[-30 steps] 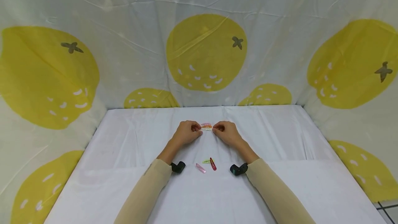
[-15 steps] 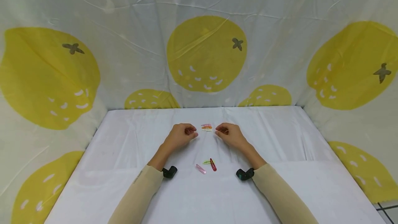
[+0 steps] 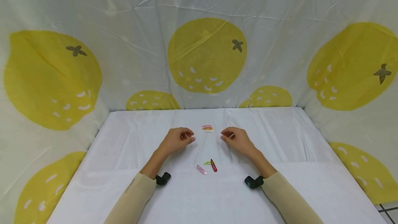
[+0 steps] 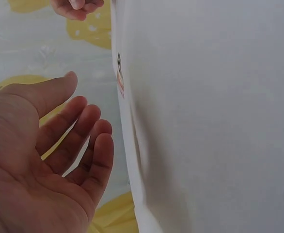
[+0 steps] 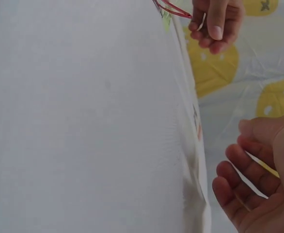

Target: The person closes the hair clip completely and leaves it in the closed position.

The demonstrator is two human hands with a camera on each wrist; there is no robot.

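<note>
Three snap hair clips lie side by side at the back of the table in the head view: a pink clip point(image 3: 206, 126), an orange clip point(image 3: 207, 128) and a pale yellow clip point(image 3: 207, 131). To their left is my left hand point(image 3: 177, 140), fingers loosely curved and holding nothing. My right hand point(image 3: 240, 141) mirrors it on the right, also holding nothing, with thumb and fingertips apart. Closer to me lie a light pink clip point(image 3: 201, 169), a red clip point(image 3: 214, 165) and a green clip point(image 3: 207, 163); the red one overlaps the green one's end.
A white cloth covers the table point(image 3: 280, 196). Behind and at both sides hangs a curtain point(image 3: 130, 58) printed with yellow lemons. Each wrist bears a small black camera, one left camera point(image 3: 163, 178) and one right camera point(image 3: 254, 182).
Both hands have drawn apart and back towards me, away from the far row of clips they were touching. The row and the nearer clips stay in place.
</note>
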